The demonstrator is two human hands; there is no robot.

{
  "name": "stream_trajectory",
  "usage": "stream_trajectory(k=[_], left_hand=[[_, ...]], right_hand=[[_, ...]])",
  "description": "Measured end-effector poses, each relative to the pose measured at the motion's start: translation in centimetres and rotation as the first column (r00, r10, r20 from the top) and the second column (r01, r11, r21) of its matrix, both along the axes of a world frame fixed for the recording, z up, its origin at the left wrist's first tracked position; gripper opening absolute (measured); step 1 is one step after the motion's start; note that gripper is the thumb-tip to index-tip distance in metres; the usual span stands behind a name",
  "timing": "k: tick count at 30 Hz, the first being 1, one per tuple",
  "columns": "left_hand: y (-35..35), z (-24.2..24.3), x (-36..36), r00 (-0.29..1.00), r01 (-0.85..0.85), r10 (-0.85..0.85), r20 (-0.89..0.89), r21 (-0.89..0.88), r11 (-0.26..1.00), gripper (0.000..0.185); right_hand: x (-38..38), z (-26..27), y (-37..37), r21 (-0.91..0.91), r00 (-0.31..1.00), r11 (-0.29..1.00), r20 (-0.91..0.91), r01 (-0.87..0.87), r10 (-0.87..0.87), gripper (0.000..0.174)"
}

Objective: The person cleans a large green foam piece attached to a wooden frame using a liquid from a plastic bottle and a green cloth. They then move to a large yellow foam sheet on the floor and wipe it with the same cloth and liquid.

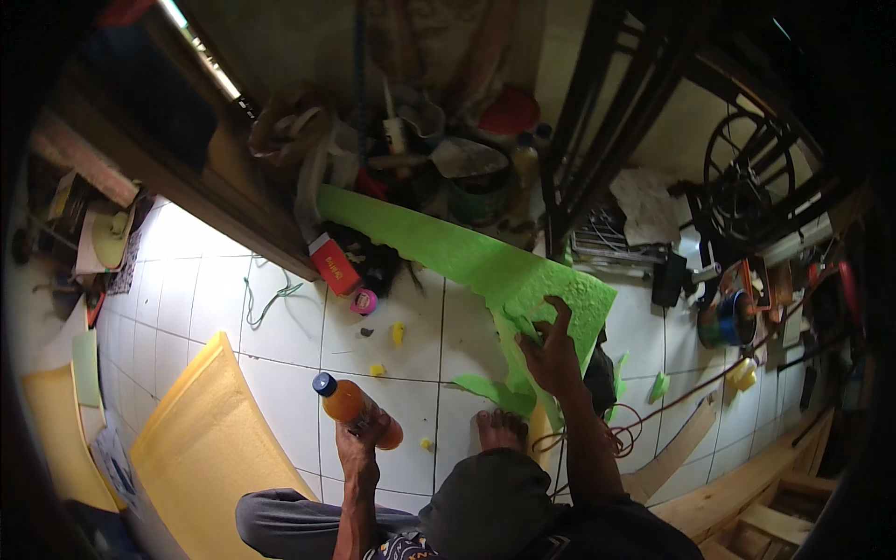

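Note:
My left hand [362, 432] grips a plastic bottle [350, 404] of orange liquid, tilted, with its blue cap on. To the right, my right hand [551, 351] is over the rough corner of a long green foam-like sheet [448, 245], fingers apart and bent. Whether its fingertips touch the sheet I cannot tell. A torn green strip [486, 389] hangs or lies below that corner, near my bare foot [501, 430]. A large yellow foam-like sheet [210, 448] lies left of the bottle.
Small yellow scraps [398, 333] dot the white tiled floor [392, 420]. Beyond them are a red box [334, 264], a pink round item [363, 302] and a bucket with a trowel [469, 158]. Cable [623, 437], cardboard [675, 448] and wooden framing [742, 490] lie at the right.

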State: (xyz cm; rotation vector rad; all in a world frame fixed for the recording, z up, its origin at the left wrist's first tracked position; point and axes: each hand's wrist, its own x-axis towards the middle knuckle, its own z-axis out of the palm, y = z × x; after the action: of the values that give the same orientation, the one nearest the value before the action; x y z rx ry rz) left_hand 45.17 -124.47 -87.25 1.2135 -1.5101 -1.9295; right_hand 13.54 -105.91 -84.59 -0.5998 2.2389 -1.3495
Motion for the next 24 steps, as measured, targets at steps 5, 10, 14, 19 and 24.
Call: stream_trajectory(k=[5,10,14,19,24], left_hand=[[-0.3,1.2,-1.1,0.997,0.042,-0.037,0.067,-0.083,0.996,0.058],[0.1,2.9,-2.6,0.978,0.067,-0.040,0.204,-0.123,0.990,0.055],[-0.5,2.1,-3.8,0.989,0.060,-0.046,0.142,-0.098,0.993,0.062],[-1.1,0.3,-3.5,0.982,0.071,-0.055,0.178,-0.081,0.994,0.062],[-1.2,-3.0,-2.9,0.997,0.008,-0.011,0.071,0.031,0.999,0.073]], right_hand=[[-3.1,1.3,1.2,0.021,0.971,0.995,-0.220,0.101,-0.094,0.111],[-7.2,3.5,6.7,0.171,0.905,0.951,-0.387,0.259,-0.177,0.112],[-9.3,5.5,10.0,0.205,0.692,0.891,-0.706,0.404,-0.151,0.107],[-9.1,7.0,9.3,0.307,0.761,0.732,-0.488,0.608,-0.428,0.074],[-8.9,5.7,3.1,0.200,0.587,0.923,-0.809,0.329,-0.034,0.068]])
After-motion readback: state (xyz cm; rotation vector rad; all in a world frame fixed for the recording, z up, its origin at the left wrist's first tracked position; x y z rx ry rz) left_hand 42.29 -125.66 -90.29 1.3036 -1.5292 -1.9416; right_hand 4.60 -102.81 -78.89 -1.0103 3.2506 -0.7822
